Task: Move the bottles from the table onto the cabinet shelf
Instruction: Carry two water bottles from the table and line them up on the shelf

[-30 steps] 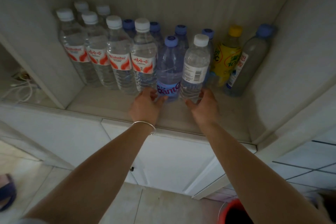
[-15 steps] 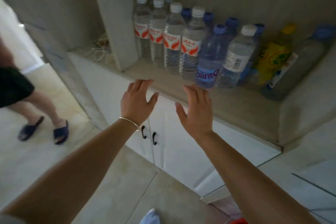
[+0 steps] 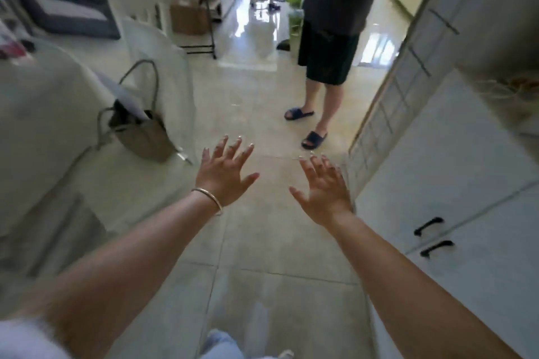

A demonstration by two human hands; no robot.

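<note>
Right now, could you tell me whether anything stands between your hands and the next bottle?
I cannot tell: no bottle shows in this view. Both the left hand and the right hand are empty with fingers spread over bare floor tiles. A person in slippers stands ahead, and a handbag sits left.

White cabinet (image 3: 466, 183), black handles (image 3: 428, 226), navy slippers (image 3: 313, 138), taupe handbag (image 3: 145, 137).

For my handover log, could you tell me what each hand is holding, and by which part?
Nothing is held: the left hand and the right hand are both empty, fingers spread over the floor.
</note>
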